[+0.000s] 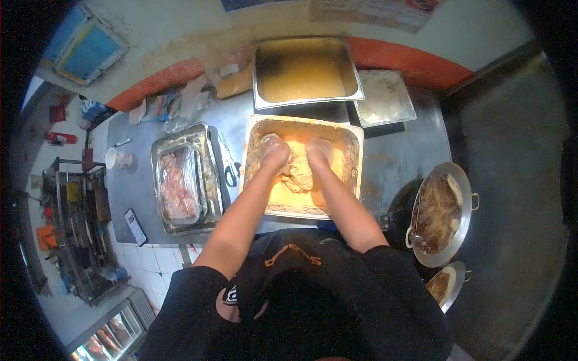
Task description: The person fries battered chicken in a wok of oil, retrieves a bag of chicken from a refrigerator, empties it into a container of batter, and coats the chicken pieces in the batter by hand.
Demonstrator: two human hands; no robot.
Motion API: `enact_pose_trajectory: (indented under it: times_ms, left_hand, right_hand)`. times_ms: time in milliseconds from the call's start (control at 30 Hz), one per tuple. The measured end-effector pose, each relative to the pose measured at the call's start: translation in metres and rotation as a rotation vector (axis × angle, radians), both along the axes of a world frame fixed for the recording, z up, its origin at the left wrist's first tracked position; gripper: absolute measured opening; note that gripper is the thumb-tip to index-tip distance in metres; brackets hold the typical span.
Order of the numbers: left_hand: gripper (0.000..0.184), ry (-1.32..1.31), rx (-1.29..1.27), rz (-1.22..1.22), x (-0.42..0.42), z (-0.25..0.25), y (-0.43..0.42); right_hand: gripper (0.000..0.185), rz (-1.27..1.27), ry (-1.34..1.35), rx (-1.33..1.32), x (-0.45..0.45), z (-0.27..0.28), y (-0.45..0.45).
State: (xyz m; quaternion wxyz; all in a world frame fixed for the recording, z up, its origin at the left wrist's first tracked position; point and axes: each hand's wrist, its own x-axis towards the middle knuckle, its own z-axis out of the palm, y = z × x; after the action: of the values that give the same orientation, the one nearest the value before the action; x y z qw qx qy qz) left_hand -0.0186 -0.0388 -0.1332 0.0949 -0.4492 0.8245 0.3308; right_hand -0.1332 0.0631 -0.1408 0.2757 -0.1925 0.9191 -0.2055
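A deep metal tub [355, 129] holds orange breading flour [337, 174]. In its middle lie flour-coated pieces that look like chicken [299, 175]. My left hand [274, 149], in a clear plastic glove, is in the tub at the left of these pieces. On their right is my right hand [319, 148], also in a clear glove. Both hands point toward the far wall of the tub. The fingers are too blurred and covered to show whether either hand grips anything.
Behind the tub stands a pan of yellowish liquid [361, 96]; a lidded container [385, 99] is beside it. Left are a tray of raw meat [179, 186], black-handled scissors [231, 174], a phone [135, 227] and a white cup [118, 159]. Right, large frying pans [466, 225] hold bubbling oil.
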Motion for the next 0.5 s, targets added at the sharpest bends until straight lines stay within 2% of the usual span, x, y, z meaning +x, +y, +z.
enact_pose_trajectory:
  times_ms: [33, 100, 133, 167, 200, 267, 333, 367, 400, 433, 467, 500]
  left_hand:
    - [0.04, 0.033, 0.043, 0.107, -0.007, 0.004, 0.002]
    - [0.037, 0.153, 0.23, 0.334, -0.012, 0.009, 0.009]
    - [0.036, 0.236, 0.373, 0.451, -0.007, 0.024, 0.017]
    - [0.034, 0.304, 0.428, 0.466, 0.0, 0.034, 0.022]
    - [0.033, 0.37, 0.484, 0.482, 0.007, 0.046, 0.027]
    - [0.031, 0.47, 0.42, 0.316, 0.035, 0.055, 0.025]
    - [0.032, 0.333, 0.047, -0.066, 0.055, 0.052, 0.029]
    - [0.033, 0.267, -0.144, -0.257, 0.06, 0.05, 0.03]
    - [0.033, 0.13, -0.146, -0.403, 0.06, 0.045, 0.032]
    - [0.033, -0.008, -0.151, -0.548, 0.058, 0.027, 0.035]
    - [0.033, -0.146, -0.159, -0.69, 0.055, 0.0, 0.035]
    - [0.032, 0.194, 0.272, 0.035, 0.064, -0.094, 0.051]
  right_hand:
    - [0.034, -0.131, -0.021, -0.111, 0.006, -0.004, -0.008]
    - [0.033, -0.154, -0.333, -0.347, 0.011, -0.012, -0.005]
    - [0.033, -0.17, -0.491, -0.464, 0.017, -0.003, 0.003]
    - [0.03, -0.195, -0.609, -0.551, 0.023, 0.033, 0.018]
    - [0.03, -0.075, -0.595, -0.562, 0.019, 0.038, 0.032]
    - [0.03, 0.17, -0.569, -0.575, 0.002, 0.043, 0.061]
    - [0.032, 0.32, -0.359, -0.198, -0.001, 0.05, 0.082]
    - [0.035, 0.238, -0.415, -0.144, 0.006, 0.058, 0.085]
    - [0.038, 0.153, -0.466, -0.09, 0.012, 0.067, 0.088]
    - [0.042, -0.095, -0.679, -0.166, 0.032, 0.077, 0.088]
    - [0.045, -0.157, -0.783, -0.333, 0.036, 0.045, 0.089]
    - [0.049, -0.219, -0.898, -0.497, 0.041, 0.013, 0.089]
